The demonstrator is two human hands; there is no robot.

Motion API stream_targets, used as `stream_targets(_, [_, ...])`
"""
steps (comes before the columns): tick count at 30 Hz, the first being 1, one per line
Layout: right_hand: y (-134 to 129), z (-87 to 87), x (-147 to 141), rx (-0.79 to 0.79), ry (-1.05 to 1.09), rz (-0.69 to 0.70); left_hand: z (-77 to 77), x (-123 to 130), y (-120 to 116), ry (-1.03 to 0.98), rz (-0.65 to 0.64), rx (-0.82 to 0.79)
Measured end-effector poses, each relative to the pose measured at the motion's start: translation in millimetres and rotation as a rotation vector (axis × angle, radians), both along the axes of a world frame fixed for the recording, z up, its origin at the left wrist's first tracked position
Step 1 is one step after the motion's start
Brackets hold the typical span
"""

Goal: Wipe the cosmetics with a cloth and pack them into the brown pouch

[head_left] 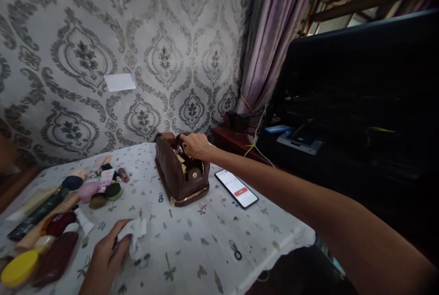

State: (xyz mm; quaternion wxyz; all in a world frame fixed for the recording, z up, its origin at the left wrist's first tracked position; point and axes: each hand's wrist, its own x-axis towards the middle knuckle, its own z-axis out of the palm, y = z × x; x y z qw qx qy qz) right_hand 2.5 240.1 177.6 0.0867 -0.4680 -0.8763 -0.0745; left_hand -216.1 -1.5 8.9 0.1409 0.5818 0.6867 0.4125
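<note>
The brown bag (168, 171) stands upright and open on the counter (192, 249), near the patterned wall (164, 11). A gold zip runs round its lower front, a round snap shows at the front of its opening, and small yellowish things lie inside, too shadowed to name.

The right hand (197, 146) is at the right rim of the bag, its fingers bent down over the opening. The fingertips are partly hidden, so whether they are clamped on anything cannot be told. The left hand (111, 247) is in front of the bag and to its left, thumb and fingers closed on a crumpled white tissue (137, 233).

Just right of the bag, under the right forearm, a phone (236, 188) lies face up with its screen lit and a red button showing.

Well to the left of the bag, cosmetics are spread in a loose group: a pink item (88, 190), a dark green tube (37, 216), a dark red bottle (56, 260) and a yellow lid (19, 268), with others among them.

Above and left of the bag, a white paper (120, 82) is on the wall. Beyond the bag to the right are a purple curtain (270, 25) and a white cable (261, 123).
</note>
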Motion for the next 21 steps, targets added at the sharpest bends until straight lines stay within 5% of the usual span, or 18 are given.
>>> stream_targets(21, [38,-32.9,-22,-0.139,-0.207,0.023,9.9,4,0,0.028,-0.037,-0.045])
